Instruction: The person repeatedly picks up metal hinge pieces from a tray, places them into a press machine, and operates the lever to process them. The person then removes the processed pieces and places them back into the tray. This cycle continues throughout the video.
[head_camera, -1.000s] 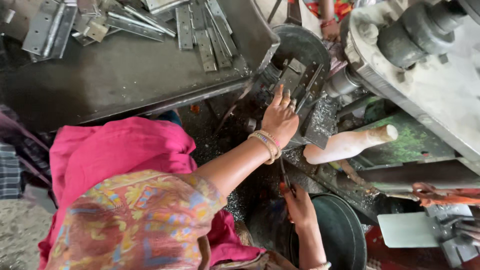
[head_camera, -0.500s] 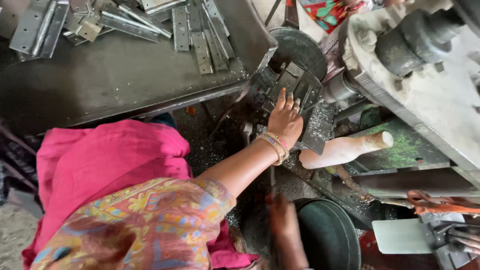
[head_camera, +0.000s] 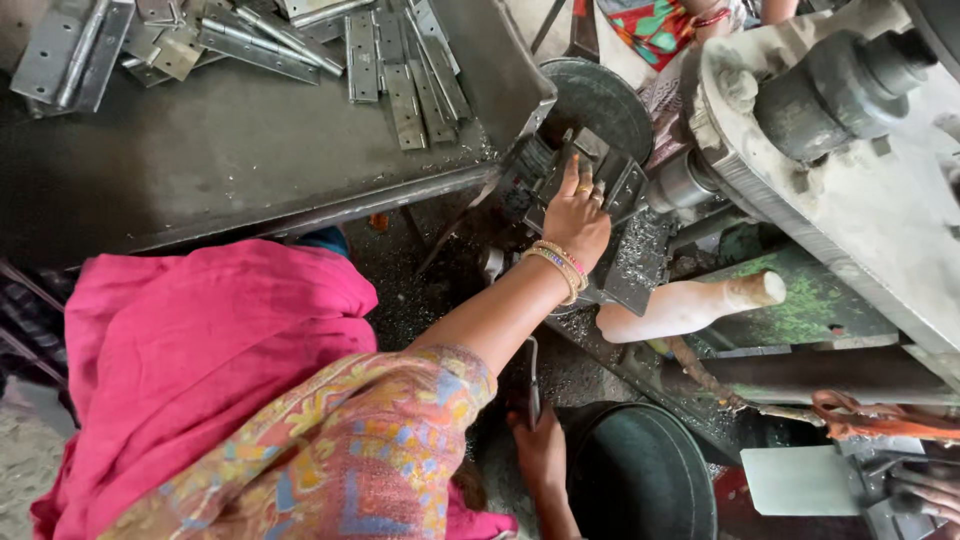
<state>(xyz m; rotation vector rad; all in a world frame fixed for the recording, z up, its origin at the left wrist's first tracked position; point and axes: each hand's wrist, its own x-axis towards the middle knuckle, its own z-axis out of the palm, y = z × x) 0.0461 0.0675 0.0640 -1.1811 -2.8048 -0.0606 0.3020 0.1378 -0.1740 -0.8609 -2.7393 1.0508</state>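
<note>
Many flat hinge plates (head_camera: 400, 80) lie loose on the dark metal tray (head_camera: 250, 170), so we judge that most of the work is not yet done; only 1 grey hinge piece (head_camera: 625, 185) sits in the press fixture (head_camera: 530, 175) beside the tray. Our left hand (head_camera: 575, 215) lies spread on this piece, fingers extended and pressing down, not closed around it. Our right hand (head_camera: 540, 450) is low, just beside the round dark tub (head_camera: 640, 480) and near a thin metal rod (head_camera: 533, 385); we cannot tell if it grips anything. Metal chips (head_camera: 640, 260) cover the machine bed near the pale wooden handle (head_camera: 690, 305); we see no finished pieces.
</note>
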